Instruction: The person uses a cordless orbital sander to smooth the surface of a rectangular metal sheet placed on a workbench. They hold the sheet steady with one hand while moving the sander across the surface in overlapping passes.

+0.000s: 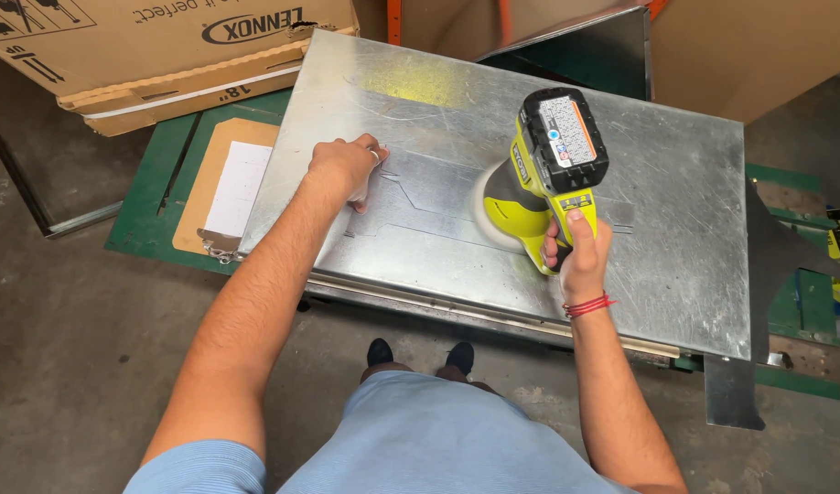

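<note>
A large galvanised metal sheet [676, 210] lies flat on a green table. My right hand [574, 252] grips the handle of a yellow-green cordless power tool [541, 178] with a black battery pack on top; its round head rests on the sheet near the middle. My left hand [345, 165] presses down on the sheet's left part, fingers curled, next to faint traced outlines on the metal. A red thread band circles my right wrist.
A clipboard with white paper [228, 187] lies on the green table [150, 197] left of the sheet. A big cardboard box [155, 55] stands at the back left. Dark sheet-metal pieces [754, 302] hang at the right. A concrete floor lies below.
</note>
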